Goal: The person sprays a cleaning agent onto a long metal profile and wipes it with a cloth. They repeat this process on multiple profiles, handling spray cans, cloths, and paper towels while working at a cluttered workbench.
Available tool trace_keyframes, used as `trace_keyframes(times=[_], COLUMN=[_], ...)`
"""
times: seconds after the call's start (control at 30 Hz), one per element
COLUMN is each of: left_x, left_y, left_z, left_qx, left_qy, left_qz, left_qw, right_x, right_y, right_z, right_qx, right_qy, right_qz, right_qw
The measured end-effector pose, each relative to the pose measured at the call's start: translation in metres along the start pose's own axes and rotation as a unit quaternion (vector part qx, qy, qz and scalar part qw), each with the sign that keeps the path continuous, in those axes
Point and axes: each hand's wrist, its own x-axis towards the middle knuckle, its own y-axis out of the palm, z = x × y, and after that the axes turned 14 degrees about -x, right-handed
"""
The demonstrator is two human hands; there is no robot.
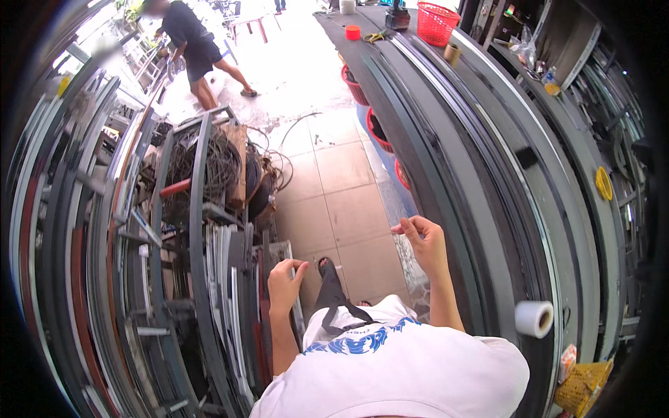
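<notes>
My left hand [284, 284] hangs in the air beside the upright bundle of metal profiles [233, 306] on the left rack. Its fingers are loosely bent, the thumb stands apart, and I see nothing in it. Over the near edge of the long workbench, my right hand [426, 245] is raised with fingers half bent and apart, holding nothing that I can see. Nearest to it are the long dark metal profiles [446, 181] lying along the bench. A white roll of film [534, 319] lies on the bench farther right.
A tiled aisle [348, 202] runs ahead between bench and rack. Coiled cables [209, 167] sit on the rack's end. Red baskets [378, 129] stand under the bench edge; another red basket [437, 24] is on its far end. A person [191, 45] is at the far left.
</notes>
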Motion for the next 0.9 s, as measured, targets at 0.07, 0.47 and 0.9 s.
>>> trace_keyframes(times=[0.07, 0.47, 0.9], left_x=[0.06, 0.491, 0.874], left_y=[-0.02, 0.024, 0.219], left_z=[0.021, -0.042, -0.096], left_qx=[-0.026, -0.014, 0.009], left_qy=[-0.075, 0.144, 0.325], left_qz=[0.022, 0.212, 0.054], left_qw=[0.997, 0.967, 0.944], right_x=[0.053, 0.275, 0.481], right_y=[0.026, 0.054, 0.052], right_z=[0.009, 0.045, 0.062], right_qx=[0.066, 0.013, 0.036], right_qy=[-0.021, 0.019, 0.057], right_qz=[-0.103, -0.177, -0.263], right_qw=[0.992, 0.984, 0.962])
